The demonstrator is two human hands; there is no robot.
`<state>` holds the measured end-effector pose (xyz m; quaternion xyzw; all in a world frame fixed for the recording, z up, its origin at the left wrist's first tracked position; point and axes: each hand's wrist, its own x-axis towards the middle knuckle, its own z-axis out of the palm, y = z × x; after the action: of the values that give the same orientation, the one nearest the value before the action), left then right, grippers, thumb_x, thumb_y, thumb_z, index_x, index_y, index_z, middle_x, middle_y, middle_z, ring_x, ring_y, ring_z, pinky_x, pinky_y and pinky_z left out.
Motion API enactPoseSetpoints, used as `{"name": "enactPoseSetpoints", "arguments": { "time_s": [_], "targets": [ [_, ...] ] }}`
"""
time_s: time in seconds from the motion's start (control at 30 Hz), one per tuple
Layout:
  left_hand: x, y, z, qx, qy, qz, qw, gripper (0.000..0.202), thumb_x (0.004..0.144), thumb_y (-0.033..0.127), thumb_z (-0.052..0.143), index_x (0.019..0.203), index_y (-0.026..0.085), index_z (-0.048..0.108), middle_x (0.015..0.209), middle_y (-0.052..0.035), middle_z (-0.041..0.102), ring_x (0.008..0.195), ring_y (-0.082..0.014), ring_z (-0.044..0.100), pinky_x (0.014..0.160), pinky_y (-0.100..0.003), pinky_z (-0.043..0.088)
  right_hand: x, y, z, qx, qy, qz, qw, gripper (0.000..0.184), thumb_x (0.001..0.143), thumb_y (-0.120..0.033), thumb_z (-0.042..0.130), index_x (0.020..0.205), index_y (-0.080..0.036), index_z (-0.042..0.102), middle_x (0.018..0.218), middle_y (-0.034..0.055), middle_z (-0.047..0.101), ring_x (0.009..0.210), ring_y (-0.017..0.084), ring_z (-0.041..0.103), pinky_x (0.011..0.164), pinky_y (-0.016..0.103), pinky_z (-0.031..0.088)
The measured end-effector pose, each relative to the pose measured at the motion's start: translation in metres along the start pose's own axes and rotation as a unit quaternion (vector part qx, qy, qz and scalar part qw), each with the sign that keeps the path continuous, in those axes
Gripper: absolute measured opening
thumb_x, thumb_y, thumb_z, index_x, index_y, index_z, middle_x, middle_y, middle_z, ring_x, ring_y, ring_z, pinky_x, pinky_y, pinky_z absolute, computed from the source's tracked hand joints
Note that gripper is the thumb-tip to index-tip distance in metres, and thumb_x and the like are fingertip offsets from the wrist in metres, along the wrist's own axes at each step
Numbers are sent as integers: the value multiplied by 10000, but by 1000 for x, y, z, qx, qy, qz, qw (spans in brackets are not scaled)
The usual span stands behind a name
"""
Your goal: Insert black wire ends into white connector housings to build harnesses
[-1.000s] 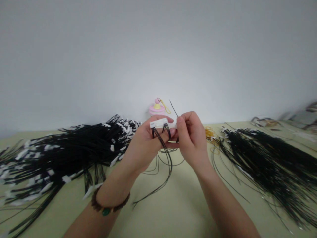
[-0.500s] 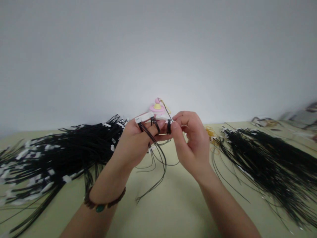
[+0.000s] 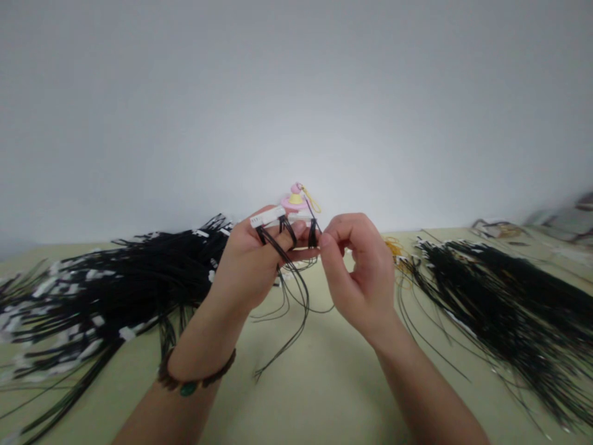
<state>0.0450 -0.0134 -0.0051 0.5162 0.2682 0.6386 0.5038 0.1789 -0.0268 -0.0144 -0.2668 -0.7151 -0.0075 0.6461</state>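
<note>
My left hand (image 3: 250,266) is closed around a black wire harness (image 3: 301,309) with white plastic connectors. One white connector (image 3: 269,217) lies across the fingers near the thumb, and a second white connector (image 3: 300,217) sits farther right. Black wires loop round the fingers below the connectors, and their loose ends hang over the table. My right hand (image 3: 359,278) pinches with thumb and index finger beside the left fingertips. A thin black wire (image 3: 317,225) runs up and left from that pinch; its held part is hidden.
A large pile of black wires with white connectors (image 3: 134,272) covers the table's left side. More black wire bundles (image 3: 500,303) lie at the right, beside yellow rubber bands (image 3: 393,247). Behind my hands stands a pink and yellow suction-cup-like piece (image 3: 295,198) against the wall (image 3: 296,93).
My right hand has drawn slightly down and away from the left fingers, with its fingers curled more. The left hand with the harness has shifted only a little left and up.
</note>
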Motion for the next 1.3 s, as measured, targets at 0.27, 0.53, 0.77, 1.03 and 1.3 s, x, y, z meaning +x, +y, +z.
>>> {"name": "enactPoseSetpoints", "arguments": {
  "time_s": [0.27,0.53,0.77,1.03,1.3],
  "targets": [
    [-2,1,2,13,38,44,998,151,733,231,755,781,161,630,738,-18,685,732,-193,702,609,-287,610,-4,-22,-8,61,-69,18,996,184,832,-80,499,691,-189,455,691,-15,511,685,102,492,627,258,417],
    [-11,5,9,144,82,132,977,51,782,147,701,764,189,679,681,15,677,528,-89,589,534,-186,499,-5,-19,-6,81,-83,33,993,167,841,-83,503,709,-180,472,734,-4,532,724,101,506,656,248,430],
    [-9,4,4,169,88,143,971,120,703,123,773,765,191,696,656,27,671,547,-89,575,495,-154,445,-6,-17,-6,92,-84,38,992,169,848,-84,507,711,-178,475,739,-9,535,728,93,512,673,241,432],
    [-5,-1,-3,254,93,227,936,91,708,162,774,772,182,713,649,26,672,537,-75,575,475,-125,464,-6,-16,-7,104,-95,49,989,163,868,-93,494,720,-159,485,766,5,550,758,88,523,706,235,432],
    [-5,-2,-3,242,96,221,940,104,709,125,759,777,187,711,637,36,680,491,-58,587,476,-99,478,-4,-17,-6,97,-91,47,990,167,850,-92,508,696,-152,491,745,9,551,745,84,515,701,218,423]
  ]
}}
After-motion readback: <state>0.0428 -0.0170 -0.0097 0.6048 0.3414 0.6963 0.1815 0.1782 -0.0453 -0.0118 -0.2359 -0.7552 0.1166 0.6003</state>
